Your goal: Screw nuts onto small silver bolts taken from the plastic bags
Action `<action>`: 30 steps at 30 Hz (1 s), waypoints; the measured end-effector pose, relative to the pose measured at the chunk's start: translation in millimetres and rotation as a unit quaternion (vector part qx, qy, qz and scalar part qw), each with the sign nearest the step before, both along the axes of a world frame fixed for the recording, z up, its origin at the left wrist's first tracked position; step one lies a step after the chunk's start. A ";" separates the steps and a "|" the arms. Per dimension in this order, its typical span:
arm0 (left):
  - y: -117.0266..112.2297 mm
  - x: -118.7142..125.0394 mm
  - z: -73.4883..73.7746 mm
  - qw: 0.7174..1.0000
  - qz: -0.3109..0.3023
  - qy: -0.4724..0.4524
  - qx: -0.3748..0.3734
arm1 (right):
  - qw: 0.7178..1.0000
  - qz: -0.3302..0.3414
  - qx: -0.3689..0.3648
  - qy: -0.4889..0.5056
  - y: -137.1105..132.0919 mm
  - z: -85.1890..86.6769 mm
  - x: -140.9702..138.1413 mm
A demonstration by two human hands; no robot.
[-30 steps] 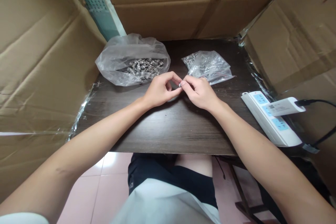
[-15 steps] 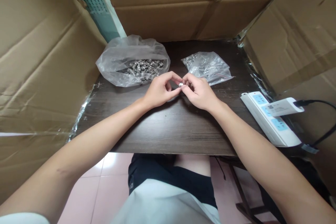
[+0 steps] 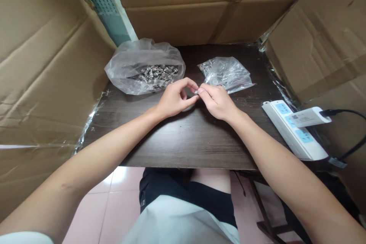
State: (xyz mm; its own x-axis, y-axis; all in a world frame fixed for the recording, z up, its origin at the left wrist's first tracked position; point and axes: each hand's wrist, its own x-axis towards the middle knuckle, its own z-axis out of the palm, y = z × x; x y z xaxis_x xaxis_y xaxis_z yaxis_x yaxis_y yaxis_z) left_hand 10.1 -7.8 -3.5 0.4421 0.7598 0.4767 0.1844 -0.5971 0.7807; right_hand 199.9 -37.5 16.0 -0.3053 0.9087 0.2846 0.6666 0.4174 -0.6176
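Note:
Between my two hands, above the middle of the table, is a small shiny metal fastener; its exact kind is too small to make out. My left hand pinches it from the left, thumb and forefinger curved around it. My right hand closes on its right side, thumb pressed against the fingers and covering that end. Behind my left hand lies an open clear plastic bag with many metal screws inside. A smaller clear bag of metal parts lies just beyond my right hand.
A white power strip with a plugged-in white adapter and black cable sits at the table's right. Cardboard walls enclose the dark wooden table at the back and sides.
My right thumb and fingers have drawn together more tightly on the fastener's right end, hiding its bright part. My left hand and both bags have stayed in place.

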 end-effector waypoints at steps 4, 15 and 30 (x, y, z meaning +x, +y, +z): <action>0.0 -0.1 -0.5 1.000 -0.001 0.002 0.002 | 1.000 0.005 0.008 0.003 -0.4 1.0 -0.3; 0.2 -0.1 -0.6 1.000 -0.001 0.011 0.002 | 1.000 0.008 0.020 0.009 0.1 -1.3 -0.6; -0.6 0.0 -0.2 1.000 0.001 0.009 0.000 | 0.999 0.009 0.026 0.024 -1.7 1.6 -0.7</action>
State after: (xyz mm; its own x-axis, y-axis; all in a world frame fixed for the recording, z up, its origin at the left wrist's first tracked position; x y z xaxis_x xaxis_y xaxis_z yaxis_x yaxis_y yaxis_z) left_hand 10.1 -8.5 -3.7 0.4495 0.7611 0.4677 0.2001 -0.5961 0.7776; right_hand 199.2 -39.1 17.6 -0.3057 0.8870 0.3461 0.6294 0.4610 -0.6255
